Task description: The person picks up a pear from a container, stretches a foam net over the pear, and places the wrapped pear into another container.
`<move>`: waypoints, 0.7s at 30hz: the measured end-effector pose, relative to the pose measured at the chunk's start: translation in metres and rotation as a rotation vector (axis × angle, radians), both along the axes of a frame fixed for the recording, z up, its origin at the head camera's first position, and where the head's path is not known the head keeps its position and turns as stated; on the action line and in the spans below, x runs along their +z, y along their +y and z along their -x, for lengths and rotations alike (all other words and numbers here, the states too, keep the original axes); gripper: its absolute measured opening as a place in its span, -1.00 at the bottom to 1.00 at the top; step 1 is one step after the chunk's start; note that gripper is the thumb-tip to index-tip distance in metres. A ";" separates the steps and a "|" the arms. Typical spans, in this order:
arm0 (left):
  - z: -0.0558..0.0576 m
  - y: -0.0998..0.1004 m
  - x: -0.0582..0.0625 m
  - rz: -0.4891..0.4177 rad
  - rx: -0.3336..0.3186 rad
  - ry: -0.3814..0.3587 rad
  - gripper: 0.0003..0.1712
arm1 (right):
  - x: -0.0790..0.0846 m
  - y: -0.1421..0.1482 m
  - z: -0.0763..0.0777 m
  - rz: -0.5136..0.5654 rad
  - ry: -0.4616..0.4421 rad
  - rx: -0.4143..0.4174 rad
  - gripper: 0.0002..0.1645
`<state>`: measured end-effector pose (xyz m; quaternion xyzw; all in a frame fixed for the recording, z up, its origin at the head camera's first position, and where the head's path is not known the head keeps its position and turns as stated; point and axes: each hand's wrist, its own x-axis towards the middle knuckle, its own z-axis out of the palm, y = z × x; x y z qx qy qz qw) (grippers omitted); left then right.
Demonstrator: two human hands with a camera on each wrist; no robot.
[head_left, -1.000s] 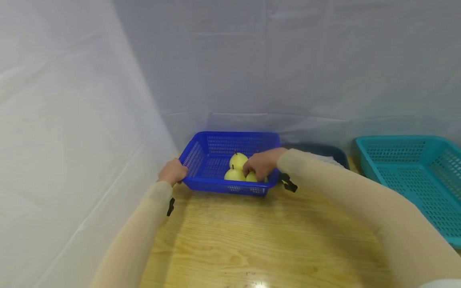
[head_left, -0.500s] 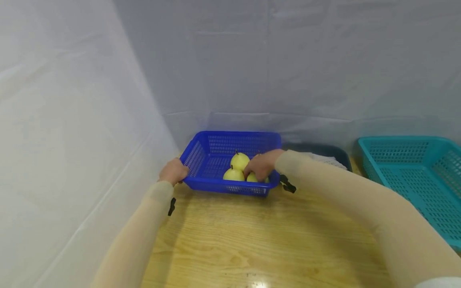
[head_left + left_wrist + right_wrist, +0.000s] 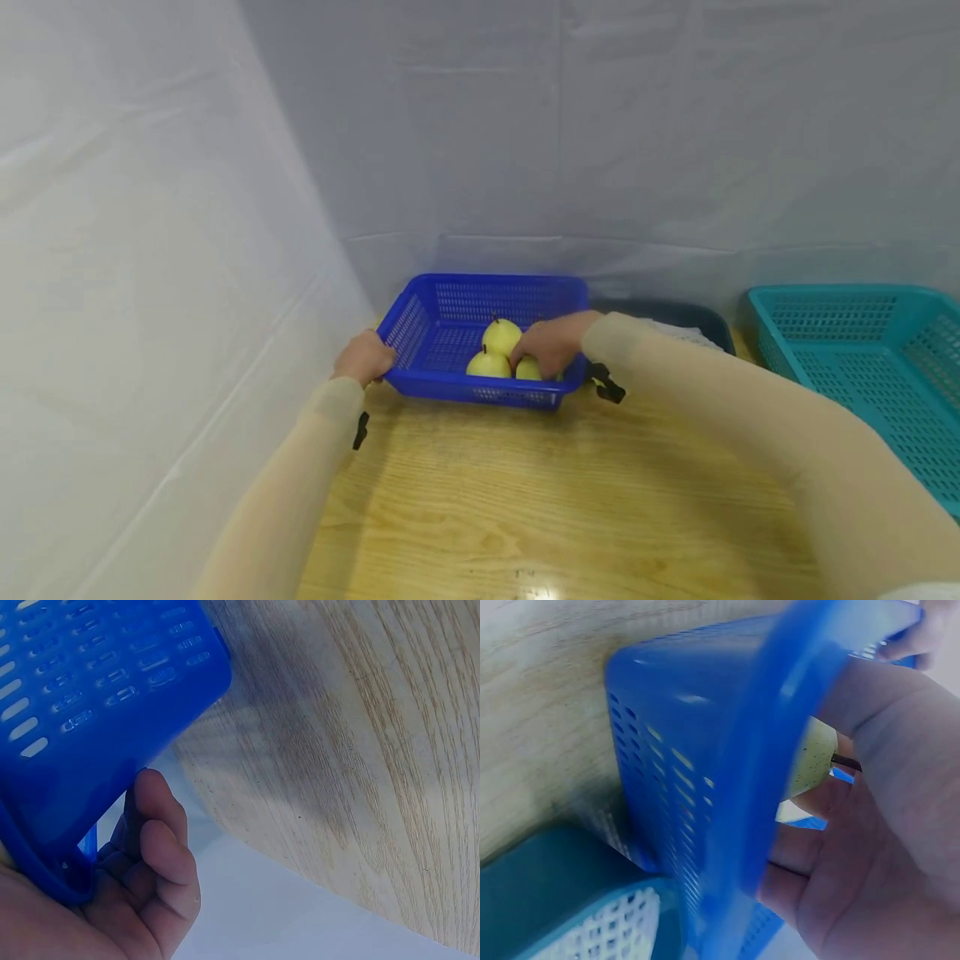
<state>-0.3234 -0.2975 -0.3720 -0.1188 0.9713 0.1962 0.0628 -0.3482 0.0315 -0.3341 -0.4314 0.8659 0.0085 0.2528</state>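
Observation:
In the head view a blue plastic basket (image 3: pixel 442 387) stands on the wooden table against the back sheet. My left hand (image 3: pixel 365 358) grips its left end, and the left wrist view shows fingers (image 3: pixel 166 851) curled under the rim. Reaching over the right side, my right hand (image 3: pixel 552 340) holds a yellow-green pear (image 3: pixel 528 369) in the front right corner. That pear's dark stem (image 3: pixel 845 762) shows close to my palm in the right wrist view. Beside it lie two more pears, one in front (image 3: pixel 488 364) and one behind (image 3: pixel 501 337). My right hand partly hides the basket's right end.
A dark teal bin (image 3: pixel 663 312) with a white mesh-like thing (image 3: pixel 688 334) in it sits right of the blue basket. Farther right is a large turquoise basket (image 3: pixel 862 367). White sheeting (image 3: pixel 187 250) hangs along the left and back of the table (image 3: pixel 480 483).

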 end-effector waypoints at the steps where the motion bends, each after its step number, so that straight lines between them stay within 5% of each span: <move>1: 0.001 0.000 0.000 -0.001 -0.003 0.001 -0.79 | 0.002 0.002 0.000 0.007 0.004 0.004 -0.30; 21: 0.008 -0.005 -0.001 -0.001 -0.019 -0.006 -0.80 | 0.070 0.045 -0.030 0.089 0.090 -0.096 -0.15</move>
